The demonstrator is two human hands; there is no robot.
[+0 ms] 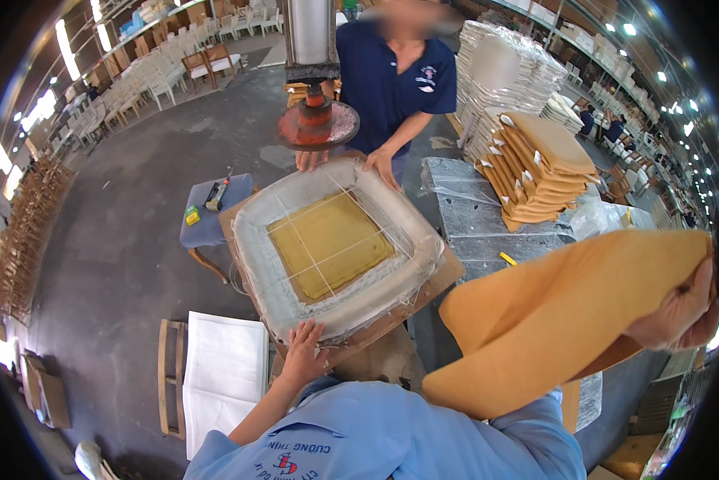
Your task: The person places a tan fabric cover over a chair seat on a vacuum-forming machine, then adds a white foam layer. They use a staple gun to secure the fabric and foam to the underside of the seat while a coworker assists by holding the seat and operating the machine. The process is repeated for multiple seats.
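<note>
My left hand (303, 352) lies with fingers spread on the near rim of an upholstered seat piece (255, 248). That piece has a puffy white edge, a yellow foam panel in its middle and white cords crossing over it. It rests on a brown board (447, 272). Out to the right, my right hand (679, 312) grips a tan-orange cover sheet (535, 312), which droops in a fold toward my body; leather or cloth, I cannot tell. At the far rim, a co-worker's hand (383, 166) touches the seat piece, and the other is partly hidden.
A press with a round red-brown plate (318, 126) hangs above the far rim. On a blue padded stool (203, 228) at left lie small tools. Stacked tan covers (539, 164) sit on a plastic-wrapped table (471, 208) at right. A white sheet (225, 368) is at lower left.
</note>
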